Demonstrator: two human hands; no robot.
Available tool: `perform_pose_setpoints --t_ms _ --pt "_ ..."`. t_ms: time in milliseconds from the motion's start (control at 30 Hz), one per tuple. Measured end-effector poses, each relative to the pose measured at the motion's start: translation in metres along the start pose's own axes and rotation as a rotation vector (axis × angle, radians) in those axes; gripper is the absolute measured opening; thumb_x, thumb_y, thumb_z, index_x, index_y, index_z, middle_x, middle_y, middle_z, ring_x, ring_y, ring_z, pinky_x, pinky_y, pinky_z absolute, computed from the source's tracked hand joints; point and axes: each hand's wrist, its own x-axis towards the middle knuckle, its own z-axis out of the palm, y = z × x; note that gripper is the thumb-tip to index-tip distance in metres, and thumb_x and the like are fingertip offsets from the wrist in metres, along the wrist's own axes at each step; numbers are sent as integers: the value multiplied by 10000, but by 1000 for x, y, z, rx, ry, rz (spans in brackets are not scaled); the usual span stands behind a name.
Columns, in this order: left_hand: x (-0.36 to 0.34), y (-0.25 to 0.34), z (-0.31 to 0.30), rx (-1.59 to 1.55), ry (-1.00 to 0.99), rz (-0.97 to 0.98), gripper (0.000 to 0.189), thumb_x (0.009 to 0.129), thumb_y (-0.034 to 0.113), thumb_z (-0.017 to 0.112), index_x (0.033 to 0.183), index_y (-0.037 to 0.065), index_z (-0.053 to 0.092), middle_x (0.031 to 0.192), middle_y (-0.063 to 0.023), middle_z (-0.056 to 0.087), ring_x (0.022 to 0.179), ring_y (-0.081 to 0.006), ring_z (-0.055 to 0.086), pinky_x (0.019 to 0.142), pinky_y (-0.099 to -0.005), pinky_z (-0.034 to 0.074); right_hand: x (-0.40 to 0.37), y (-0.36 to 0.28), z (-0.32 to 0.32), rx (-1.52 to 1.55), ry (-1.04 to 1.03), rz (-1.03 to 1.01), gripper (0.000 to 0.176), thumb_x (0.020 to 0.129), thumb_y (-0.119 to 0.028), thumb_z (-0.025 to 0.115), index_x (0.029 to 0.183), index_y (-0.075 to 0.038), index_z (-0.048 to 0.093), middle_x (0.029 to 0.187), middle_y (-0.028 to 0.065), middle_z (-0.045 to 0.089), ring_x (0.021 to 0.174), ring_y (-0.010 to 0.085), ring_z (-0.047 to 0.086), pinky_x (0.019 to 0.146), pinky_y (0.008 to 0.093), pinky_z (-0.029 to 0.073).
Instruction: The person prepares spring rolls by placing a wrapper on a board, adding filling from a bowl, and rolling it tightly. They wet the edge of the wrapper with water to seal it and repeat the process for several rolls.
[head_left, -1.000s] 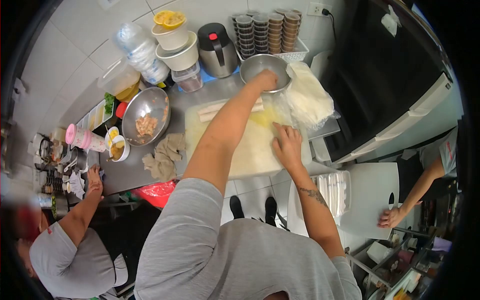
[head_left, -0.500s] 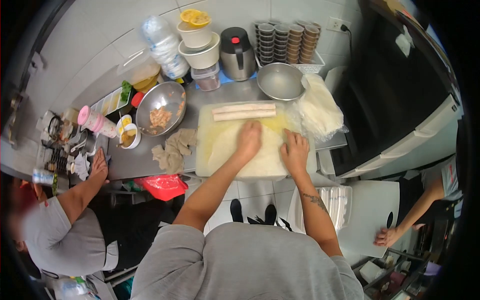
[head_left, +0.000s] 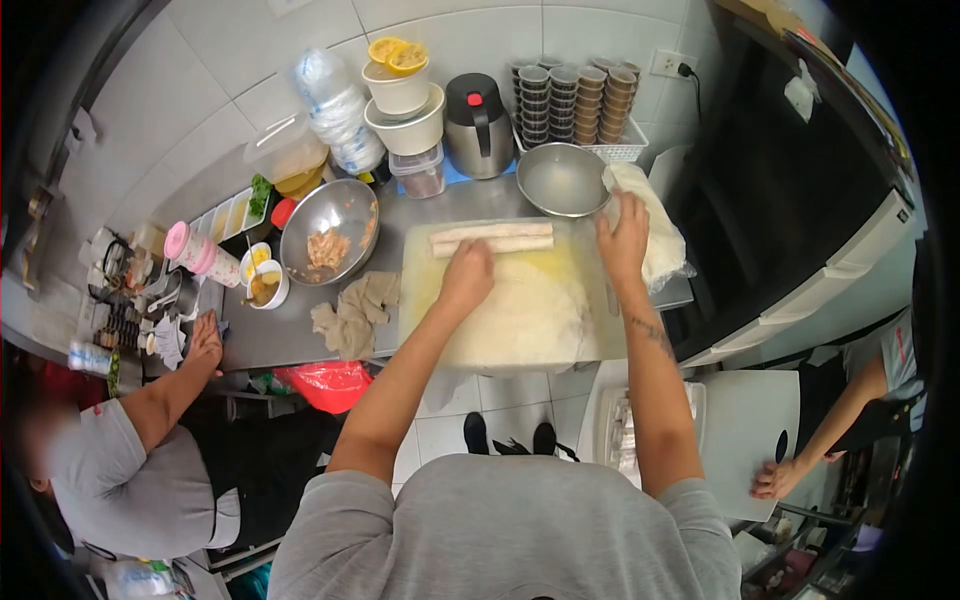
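Note:
Two pale rolls (head_left: 500, 236) lie side by side at the far edge of a cutting board (head_left: 412, 320). Thin pale wrapper sheets (head_left: 530, 315) cover much of the board below them. My left hand (head_left: 468, 274) is over the board just below the rolls, its fingers curled closed; whatever they hold, if anything, is hidden. At the board's right side is my right hand (head_left: 624, 235), fingers apart, next to a plastic bag of pale wrappers (head_left: 660, 230). An empty-looking metal bowl (head_left: 563, 178) stands behind the board.
Left of the board are a crumpled cloth (head_left: 355, 312) and a metal bowl of orange-pink filling (head_left: 330, 220). A thermal jug (head_left: 478, 128) and stacked sauce cups (head_left: 575, 105) line the wall. One co-worker's hand (head_left: 206, 342) rests on the left counter; another person's hand (head_left: 775, 478) is at right.
My right hand has lifted off the wrapper sheet and moved up and right to the bag. My left hand has shifted slightly left. The camera view has tilted a little.

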Motion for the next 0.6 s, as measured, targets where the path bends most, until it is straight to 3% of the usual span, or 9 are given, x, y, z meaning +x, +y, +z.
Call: perform_pose_setpoints --t_ms 67,167,267,367,433,500,533,600 --pt "40 31 -7 -114 45 123 102 851 88 587 904 2 569 883 -208 546 864 -393 552 755 -457 449 16 23 21 -88 125 74 430 763 -92 635 1185 -62 564 1071 183 592 992 357 567 871 412 452" --pt "101 62 20 -135 84 247 90 863 100 580 887 14 594 917 -200 565 866 -389 563 749 -452 457 24 47 22 290 -145 491 398 759 -100 634 1149 -35 583 919 164 624 792 331 618 747 383 503" --pt "144 67 57 9 -136 191 117 830 97 580 925 62 641 979 -180 592 952 -367 574 833 -436 466 14 91 32 320 -83 601 305 791 -68 588 1091 -14 607 846 107 636 669 255 620 655 346 514" --pt "171 61 86 157 -438 153 185 818 123 563 960 97 677 1035 -163 624 1084 -338 554 929 -439 446 21 102 16 912 217 947 253 826 -61 553 1064 -13 625 883 84 637 707 205 617 684 326 517" --pt "184 42 108 165 -588 232 213 818 142 560 984 128 693 1037 -156 644 1137 -326 539 965 -440 432 30 129 2 787 191 945 318 854 -141 600 1150 -23 603 972 105 642 853 228 617 774 323 501" --pt "185 37 112 197 -474 331 182 812 122 569 948 120 690 986 -148 663 1062 -318 582 895 -430 468 26 180 4 628 117 938 414 851 -216 644 1215 -29 578 1067 149 627 993 275 601 872 340 477" --pt "186 35 108 218 -409 378 167 810 112 573 930 116 689 961 -144 673 1024 -315 603 860 -424 486 23 166 -1 479 86 836 465 845 -253 657 1241 -30 559 1126 163 600 1060 288 564 913 354 449" --pt "184 32 95 -150 -333 170 121 810 80 584 907 81 657 867 -90 638 859 -218 594 770 -342 492 20 112 -24 195 22 617 572 833 -327 681 1295 -31 522 1244 193 547 1195 315 490 994 381 394"
